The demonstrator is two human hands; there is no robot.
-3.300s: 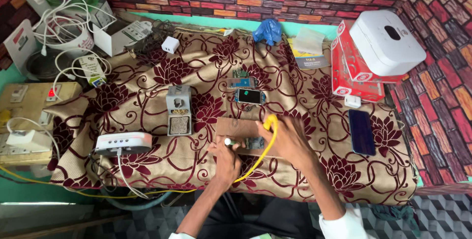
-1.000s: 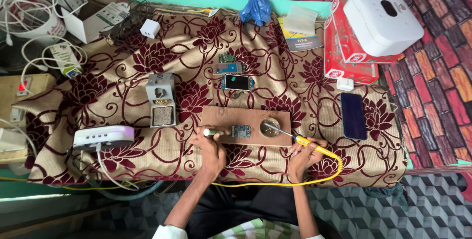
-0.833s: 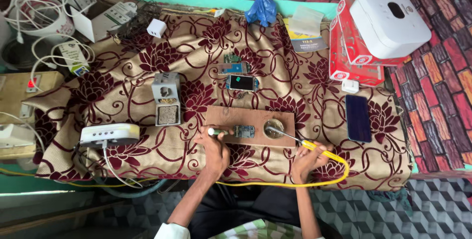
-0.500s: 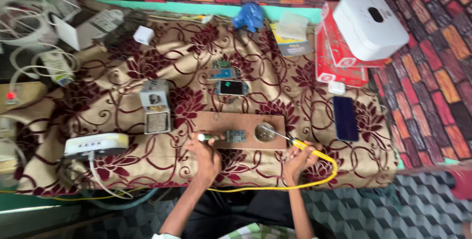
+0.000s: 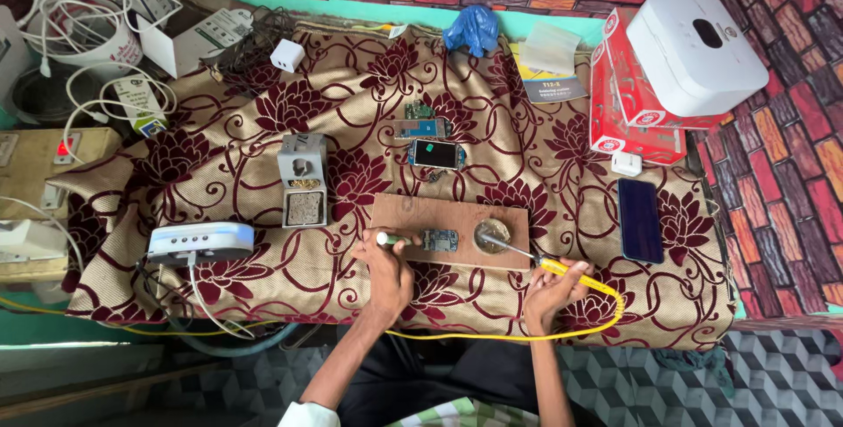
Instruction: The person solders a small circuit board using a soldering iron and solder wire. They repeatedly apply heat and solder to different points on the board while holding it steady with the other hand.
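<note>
Soldering at a cloth-covered worktop, seen from the head camera.

The right hand (image 5: 549, 291) is clamped on a yellow-handled soldering iron (image 5: 527, 256), its tip in a small round tin (image 5: 492, 236) at the right end of a brown wooden board (image 5: 452, 216). The left hand (image 5: 386, 269) is closed on a small tool (image 5: 392, 238), just at nine o'clock from a little blue-grey circuit board (image 5: 439, 240) lying flat mid-board. At twelve o'clock from the wooden board lies a small phone (image 5: 436, 154); at three o'clock, a dark phone (image 5: 640, 220).
</note>
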